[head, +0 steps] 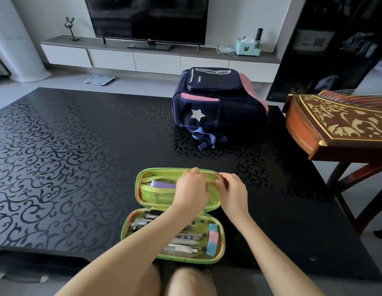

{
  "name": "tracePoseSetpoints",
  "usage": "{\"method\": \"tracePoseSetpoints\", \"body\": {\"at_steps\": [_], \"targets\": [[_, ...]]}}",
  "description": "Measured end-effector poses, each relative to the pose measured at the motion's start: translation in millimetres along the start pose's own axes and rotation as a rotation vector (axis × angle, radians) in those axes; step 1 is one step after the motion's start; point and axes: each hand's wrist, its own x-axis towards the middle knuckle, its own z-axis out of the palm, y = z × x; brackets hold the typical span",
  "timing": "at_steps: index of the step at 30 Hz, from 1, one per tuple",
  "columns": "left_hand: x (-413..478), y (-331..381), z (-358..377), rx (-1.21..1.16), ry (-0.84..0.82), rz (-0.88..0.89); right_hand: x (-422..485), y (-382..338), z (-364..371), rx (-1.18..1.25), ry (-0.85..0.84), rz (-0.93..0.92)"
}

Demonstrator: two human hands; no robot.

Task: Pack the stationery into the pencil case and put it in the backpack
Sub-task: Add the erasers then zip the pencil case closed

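Observation:
A green pencil case (pixel 143 180) lies open on the black patterned table (pixel 79 157), near its front edge. Its near half holds several pens (pixel 185 242) and pink-and-blue erasers (pixel 212 242). The far half has a mesh pocket with a purple item (pixel 162 185) behind it. My left hand (pixel 191 190) rests on the far half, fingers curled over its far rim. My right hand (pixel 232 192) is beside it at the right end of that half, fingertips pinching at the rim. A navy backpack (pixel 215 103) with a white star stands farther back on the table.
A carved wooden zither (pixel 335 122) on a stand sits at the right, close to the table's corner. Behind the table are a TV (pixel 147 18) on a low cabinet, a tissue box (pixel 247 47) and a scale (pixel 99 80) on the floor.

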Motion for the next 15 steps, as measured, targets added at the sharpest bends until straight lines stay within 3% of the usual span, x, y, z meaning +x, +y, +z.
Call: {"method": "tracePoseSetpoints", "body": {"at_steps": [6,11,15], "targets": [[-11,-51,-26,0.076,0.074,-0.166,0,19,-14,-0.034,0.032,0.107],[-23,-98,-41,0.072,0.239,-0.114,-5,21,-17,0.002,0.018,0.065],[-14,-115,-45,0.120,0.236,-0.240,-1,11,-17,0.029,0.065,0.017]]}}
